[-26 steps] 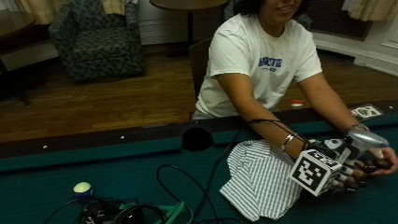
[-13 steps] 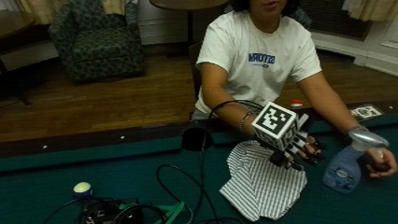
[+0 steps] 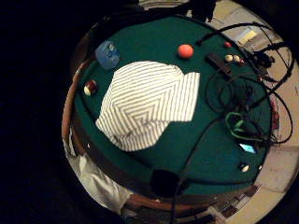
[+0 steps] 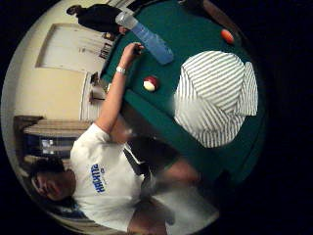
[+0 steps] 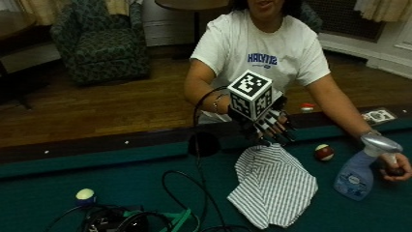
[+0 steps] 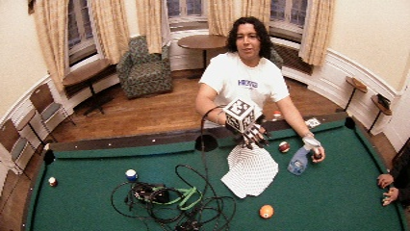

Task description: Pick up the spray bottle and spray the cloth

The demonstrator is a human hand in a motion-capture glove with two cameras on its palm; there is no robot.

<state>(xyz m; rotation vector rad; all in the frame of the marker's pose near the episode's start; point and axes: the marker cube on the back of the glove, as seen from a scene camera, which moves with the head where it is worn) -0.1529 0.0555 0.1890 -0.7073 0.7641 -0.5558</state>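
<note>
— Where do we find the spray bottle (image 5: 358, 175)?
— We see it standing upright on the green counter (image 5: 77, 174), near the rail, with the person's bare hand (image 5: 394, 168) resting beside its trigger head. It is blue with a pale sprayer.

— And the cloth (image 5: 273, 185)?
— We see the striped cloth lying crumpled on the felt, just beside the bottle but apart from it. A red-and-white ball (image 5: 324, 152) sits between the two, closer to the rail.

— What of the gloved right hand (image 5: 269, 126)?
— We see it raised above the near edge of the cloth, fingers pointing down and loosely spread. It grips nothing; whether its fingertips touch the cloth, we cannot tell.

— Anything else on the counter?
— We note an orange ball (image 6: 266, 211) past the cloth, a blue-and-white ball (image 6: 131, 174) and a tangle of black and green cords (image 6: 168, 197) on the far side from the bottle, and a corner pocket (image 5: 203, 143) in the rail beside the gloved hand.
</note>
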